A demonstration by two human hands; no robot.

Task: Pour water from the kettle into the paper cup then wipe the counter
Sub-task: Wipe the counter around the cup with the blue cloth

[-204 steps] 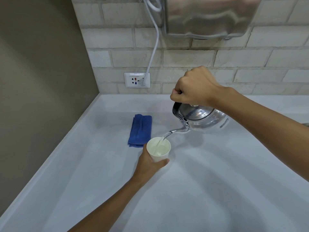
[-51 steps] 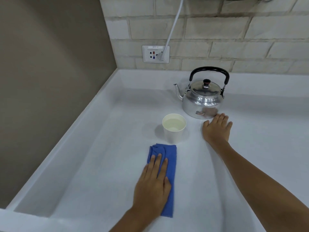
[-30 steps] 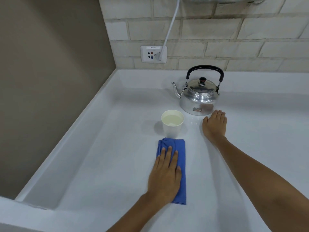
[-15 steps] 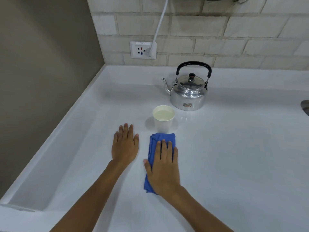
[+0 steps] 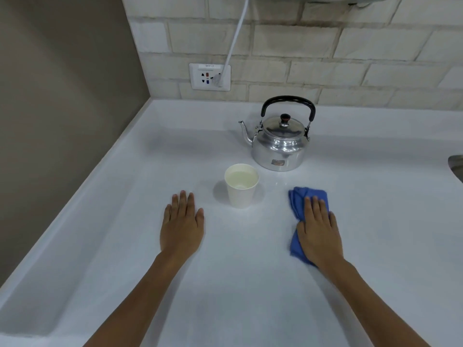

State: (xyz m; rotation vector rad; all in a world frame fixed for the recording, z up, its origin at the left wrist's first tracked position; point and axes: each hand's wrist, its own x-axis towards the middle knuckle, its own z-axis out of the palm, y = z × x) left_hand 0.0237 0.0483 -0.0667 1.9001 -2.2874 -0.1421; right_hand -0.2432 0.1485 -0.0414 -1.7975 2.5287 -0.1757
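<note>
A white paper cup (image 5: 241, 194) with water in it stands on the white counter (image 5: 225, 284). Behind it to the right sits the steel kettle (image 5: 278, 146), upright, black handle raised, spout pointing left. My left hand (image 5: 181, 224) lies flat on the bare counter left of the cup, holding nothing. My right hand (image 5: 319, 231) presses flat on the folded blue cloth (image 5: 298, 199), right of the cup and in front of the kettle. Most of the cloth is hidden under my palm.
A brick wall with a socket (image 5: 210, 76) and a plugged-in white cable (image 5: 235, 36) backs the counter. A brown wall (image 5: 62, 96) closes the left side. A sink edge (image 5: 456, 166) shows at far right.
The pouring ended and the kettle was set down. The cloth passed from my left hand to my right, and in the last half second my right hand slid it rightward away from the cup.
</note>
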